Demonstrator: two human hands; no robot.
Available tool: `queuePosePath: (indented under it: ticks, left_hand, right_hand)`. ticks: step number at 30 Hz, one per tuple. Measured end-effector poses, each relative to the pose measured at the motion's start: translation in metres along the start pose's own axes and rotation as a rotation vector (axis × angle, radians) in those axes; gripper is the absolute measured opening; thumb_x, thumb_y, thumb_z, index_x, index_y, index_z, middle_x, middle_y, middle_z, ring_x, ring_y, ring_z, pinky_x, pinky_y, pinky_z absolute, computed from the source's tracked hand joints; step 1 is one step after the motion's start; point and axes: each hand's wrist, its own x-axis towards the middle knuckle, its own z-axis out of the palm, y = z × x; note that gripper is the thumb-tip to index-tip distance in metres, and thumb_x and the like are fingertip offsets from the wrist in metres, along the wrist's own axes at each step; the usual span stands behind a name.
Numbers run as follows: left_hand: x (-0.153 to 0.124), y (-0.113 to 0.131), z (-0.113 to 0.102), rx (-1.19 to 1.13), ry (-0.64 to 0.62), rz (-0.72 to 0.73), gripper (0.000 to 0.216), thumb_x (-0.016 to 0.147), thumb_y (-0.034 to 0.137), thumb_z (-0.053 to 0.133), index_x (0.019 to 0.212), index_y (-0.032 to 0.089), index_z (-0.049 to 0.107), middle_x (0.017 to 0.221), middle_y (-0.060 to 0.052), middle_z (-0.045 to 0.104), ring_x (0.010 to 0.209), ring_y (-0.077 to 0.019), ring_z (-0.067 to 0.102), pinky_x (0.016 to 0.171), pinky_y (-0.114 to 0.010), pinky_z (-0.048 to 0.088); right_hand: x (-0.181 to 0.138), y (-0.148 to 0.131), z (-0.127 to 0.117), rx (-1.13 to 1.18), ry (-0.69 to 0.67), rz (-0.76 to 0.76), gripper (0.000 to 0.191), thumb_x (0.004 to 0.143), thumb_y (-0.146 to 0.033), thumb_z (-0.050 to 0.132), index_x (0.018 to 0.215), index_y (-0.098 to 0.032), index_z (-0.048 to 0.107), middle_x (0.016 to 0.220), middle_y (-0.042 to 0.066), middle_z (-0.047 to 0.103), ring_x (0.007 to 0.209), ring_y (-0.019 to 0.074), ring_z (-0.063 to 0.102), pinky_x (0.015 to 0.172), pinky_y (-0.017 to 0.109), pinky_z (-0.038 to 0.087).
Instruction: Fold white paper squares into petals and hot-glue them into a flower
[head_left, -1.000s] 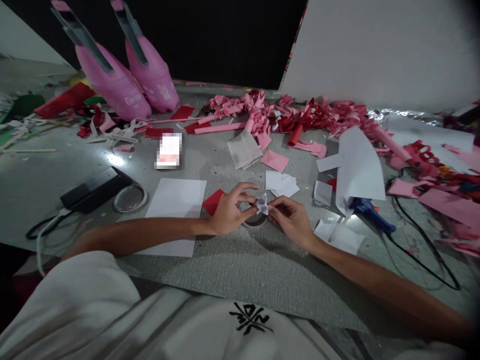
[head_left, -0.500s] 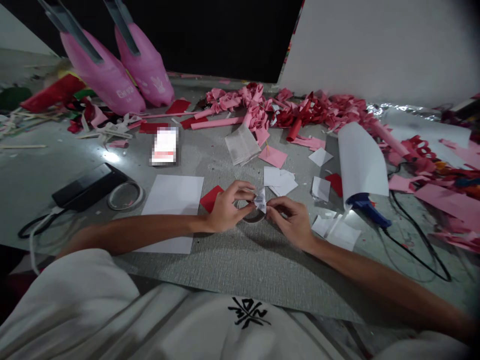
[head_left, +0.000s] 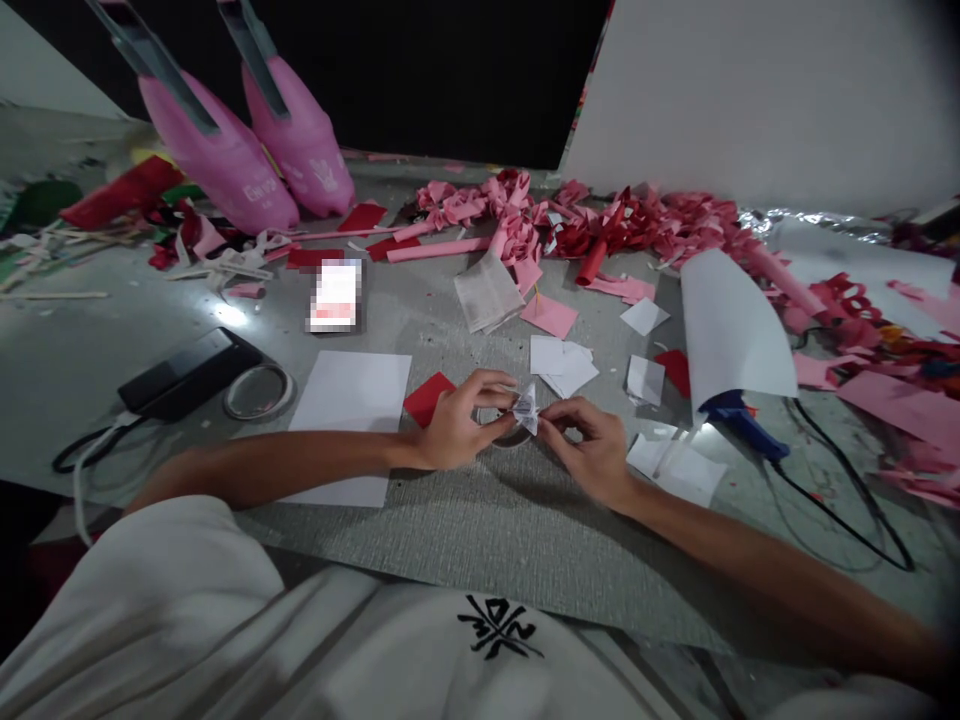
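Between my hands is a small folded white paper piece [head_left: 527,408] with pointed corners. My left hand [head_left: 465,420] grips it from the left with thumb and fingers. On its other side, my right hand [head_left: 589,440] pinches the edge of the same piece between thumb and forefinger. A roll of tape [head_left: 513,438] lies on the table below it, partly hidden by my left fingers. Beside my left hand are a red paper square [head_left: 429,398] and a white sheet [head_left: 349,395], which my forearm crosses. White paper squares [head_left: 562,366] lie just beyond my hands.
A blue glue gun [head_left: 746,425] with a black cable rests at right, by a curved white sheet [head_left: 735,325]. Pink and red paper pieces [head_left: 652,235] line the back. At left are a phone [head_left: 335,295], a black device [head_left: 191,372], another tape roll [head_left: 259,391] and pink bottles [head_left: 225,165].
The folded white paper has turned slightly between my fingers, so its points show differently. Both hands keep their hold. The whole view has shifted a little.
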Motion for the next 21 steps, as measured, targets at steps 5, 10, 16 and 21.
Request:
queuePosePath:
  ticks: [5,10,16,21]
  left_hand:
    - [0.0017,-0.0016,-0.0006,0.014,-0.009,-0.024,0.042,0.087,0.027,0.080,0.123,0.021,0.059,0.097,-0.005,0.080,0.102,-0.0217,0.078,0.094,-0.034,0.059]
    - [0.0013,-0.0040,-0.0008,0.012,-0.034,-0.026,0.040,0.089,0.027,0.078,0.124,0.021,0.058,0.099,-0.006,0.080,0.103,-0.0220,0.078,0.095,-0.034,0.059]
    - [-0.0013,-0.0036,-0.0014,0.020,-0.059,0.027,0.038,0.093,0.031,0.075,0.125,0.021,0.058,0.106,-0.006,0.080,0.104,-0.0214,0.078,0.094,-0.031,0.061]
    - [-0.0034,0.0001,-0.0019,0.001,-0.076,0.089,0.035,0.096,0.032,0.072,0.126,0.021,0.058,0.110,-0.008,0.080,0.102,-0.0205,0.079,0.092,-0.031,0.063]
  right_hand:
    - [-0.0015,0.0031,0.0004,0.045,0.005,0.044,0.020,0.092,-0.039,0.073,0.105,-0.025,0.069,0.082,0.002,0.074,0.063,0.0168,0.070,0.061,0.031,0.057]
    - [0.0008,0.0016,0.0010,0.122,-0.083,0.076,0.018,0.099,-0.042,0.063,0.100,-0.024,0.066,0.080,0.002,0.072,0.062,0.0150,0.067,0.059,0.028,0.054]
    - [0.0012,0.0005,-0.0004,0.100,-0.176,0.064,0.019,0.103,-0.043,0.056,0.099,-0.024,0.058,0.076,0.000,0.067,0.059,0.0122,0.062,0.055,0.024,0.048]
    - [-0.0004,0.0030,0.0008,0.120,-0.206,0.031,0.015,0.104,-0.039,0.055,0.100,-0.024,0.056,0.074,-0.001,0.066,0.058,0.0115,0.061,0.053,0.022,0.047]
